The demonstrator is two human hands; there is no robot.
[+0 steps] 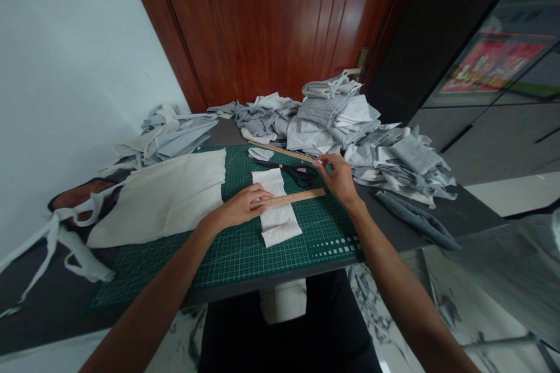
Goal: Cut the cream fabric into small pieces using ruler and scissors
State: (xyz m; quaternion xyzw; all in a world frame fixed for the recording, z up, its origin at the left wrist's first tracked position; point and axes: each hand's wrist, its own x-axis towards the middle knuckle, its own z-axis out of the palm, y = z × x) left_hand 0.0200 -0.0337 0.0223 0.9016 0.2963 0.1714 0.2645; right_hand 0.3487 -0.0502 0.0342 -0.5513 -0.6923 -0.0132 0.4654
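A small strip of off-white cloth (pixel 280 231) lies on the green cutting mat (pixel 245 256), with a short wooden ruler (pixel 301 196) across it. My left hand (pixel 241 205) is closed on the ruler's left end. To the right, my right hand (pixel 338 176) is in a pinch, with something small and pale at its fingertips that I cannot make out. Those fingertips are at the right end of a longer wooden ruler (pixel 280 150). Black-handled scissors (pixel 301 172) lie between the two rulers. Beside their blades is a small folded white cloth piece (pixel 261 154).
A large cream cloth (pixel 170 198) covers the mat's left part. Grey and white fabric piles (pixel 332 116) line the table's back, with more scraps (pixel 406 160) at right and a heap (pixel 168 131) at left. Cloth straps (pixel 83 250) hang at the left edge. A door (pixel 271 23) stands behind.
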